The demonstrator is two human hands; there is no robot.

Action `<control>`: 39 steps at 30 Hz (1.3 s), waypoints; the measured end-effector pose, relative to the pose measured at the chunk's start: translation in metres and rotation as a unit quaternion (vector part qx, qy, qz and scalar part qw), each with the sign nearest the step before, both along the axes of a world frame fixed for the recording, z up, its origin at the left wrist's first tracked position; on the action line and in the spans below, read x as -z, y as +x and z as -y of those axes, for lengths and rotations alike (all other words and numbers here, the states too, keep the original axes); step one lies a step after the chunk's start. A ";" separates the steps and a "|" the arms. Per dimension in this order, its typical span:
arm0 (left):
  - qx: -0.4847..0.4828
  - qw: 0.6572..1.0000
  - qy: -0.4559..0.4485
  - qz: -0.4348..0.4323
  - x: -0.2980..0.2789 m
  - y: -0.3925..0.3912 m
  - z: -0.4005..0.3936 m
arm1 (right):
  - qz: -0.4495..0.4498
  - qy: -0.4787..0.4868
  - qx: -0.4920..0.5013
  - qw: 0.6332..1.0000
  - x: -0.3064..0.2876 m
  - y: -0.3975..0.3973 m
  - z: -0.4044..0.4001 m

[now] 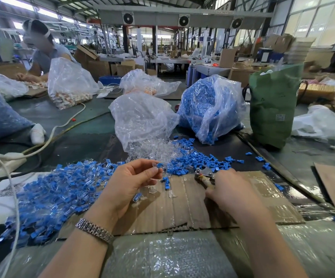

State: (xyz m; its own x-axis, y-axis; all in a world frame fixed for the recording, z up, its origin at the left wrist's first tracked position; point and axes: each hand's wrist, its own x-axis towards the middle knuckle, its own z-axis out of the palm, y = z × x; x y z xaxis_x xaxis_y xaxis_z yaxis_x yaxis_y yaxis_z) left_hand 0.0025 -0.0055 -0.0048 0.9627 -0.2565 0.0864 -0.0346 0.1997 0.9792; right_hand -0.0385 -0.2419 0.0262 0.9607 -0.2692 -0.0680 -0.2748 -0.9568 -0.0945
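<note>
Factory workbench carries a taped cardboard sheet point(182, 209), above whose far edge the left hand point(129, 184) pinches a small blue-capped clear plastic piece point(158, 165) between thumb and fingertips, while the right hand point(230, 191), over that sheet, grips a metal hand tool point(203, 173).
</note>
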 end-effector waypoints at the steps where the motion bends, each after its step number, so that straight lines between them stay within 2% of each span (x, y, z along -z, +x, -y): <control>1: -0.005 1.000 -0.009 -0.003 -0.001 -0.001 0.000 | 0.002 0.015 -0.004 1.000 -0.002 0.001 -0.001; 3: -0.018 0.999 -0.029 -0.011 -0.002 0.000 0.000 | 0.012 0.095 -0.007 0.995 -0.007 0.001 -0.002; 6: -0.024 0.998 -0.060 -0.028 -0.004 0.000 -0.001 | 0.004 0.257 -0.035 0.966 -0.017 0.002 -0.007; 9: -0.020 0.995 -0.088 -0.038 -0.005 0.001 -0.002 | -0.070 0.380 -0.087 0.918 -0.025 0.002 -0.021; 11: -0.018 0.996 -0.086 -0.033 -0.005 0.001 -0.002 | -0.115 0.426 -0.114 0.890 -0.026 0.001 -0.032; 14: -0.023 0.997 -0.073 -0.024 -0.004 0.001 -0.001 | -0.125 0.443 -0.154 0.875 -0.027 -0.001 -0.043; 20: -0.038 0.999 -0.025 -0.016 -0.003 0.001 0.000 | -0.115 0.456 -0.170 0.866 -0.029 -0.002 -0.049; 25: -0.052 0.998 0.013 -0.020 -0.003 -0.001 0.002 | -0.086 0.434 -0.165 0.882 -0.022 -0.002 -0.053; 29: -0.060 0.997 0.056 0.009 -0.005 -0.004 0.001 | -0.061 0.387 -0.161 0.906 -0.014 0.000 -0.059; 35: -0.072 0.993 0.077 0.046 -0.008 -0.007 0.004 | -0.068 0.428 -0.150 0.889 -0.014 -0.003 -0.055; 37: -0.109 0.987 0.089 0.078 -0.008 -0.006 0.002 | -0.072 0.434 -0.137 0.888 -0.018 -0.001 -0.047; 39: -0.203 0.960 0.157 0.109 -0.004 -0.003 -0.004 | -0.045 0.377 -0.113 0.918 -0.021 0.005 -0.036</control>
State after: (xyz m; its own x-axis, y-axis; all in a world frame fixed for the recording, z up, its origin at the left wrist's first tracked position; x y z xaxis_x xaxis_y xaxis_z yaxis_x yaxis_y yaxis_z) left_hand -0.0004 -0.0013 -0.0003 0.9566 0.0893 0.2775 -0.2590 -0.1767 0.9496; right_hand -0.0337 -0.2058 0.0473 0.9673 0.0935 -0.2356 -0.1164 -0.6619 -0.7405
